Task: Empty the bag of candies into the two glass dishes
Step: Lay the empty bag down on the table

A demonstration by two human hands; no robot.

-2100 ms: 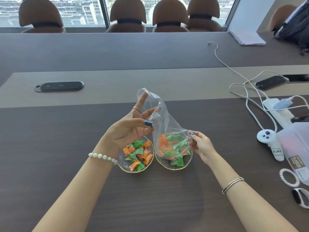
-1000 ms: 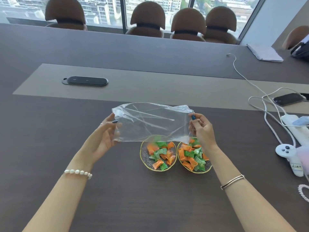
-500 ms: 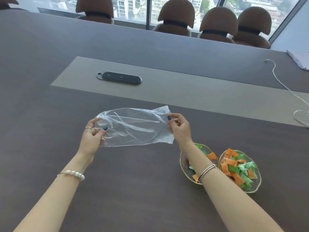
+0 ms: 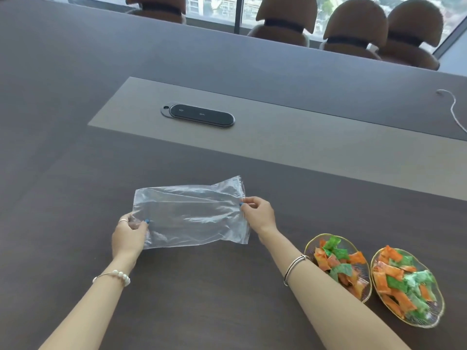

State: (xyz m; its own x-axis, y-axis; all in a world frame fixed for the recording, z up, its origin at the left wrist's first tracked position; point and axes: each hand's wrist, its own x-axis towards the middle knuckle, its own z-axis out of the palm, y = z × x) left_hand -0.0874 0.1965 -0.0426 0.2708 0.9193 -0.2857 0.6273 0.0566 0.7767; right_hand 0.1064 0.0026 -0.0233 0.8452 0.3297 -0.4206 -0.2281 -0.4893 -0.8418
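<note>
left hand and right hand each pinch an end of the clear bag, stretched flat and empty above the table. to their right, two glass dishes sit side by side, holding orange and green candies.

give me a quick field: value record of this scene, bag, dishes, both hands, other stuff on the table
bag: clear plastic bag, looks empty, spread flat low over the table
left hand: left hand pinches the bag's left edge
right hand: right hand pinches the bag's right edge
left dish: glass dish holding orange and green candies, partly hidden by the right forearm
right dish: second glass dish, also filled
other: black oval panel, white cable
</note>
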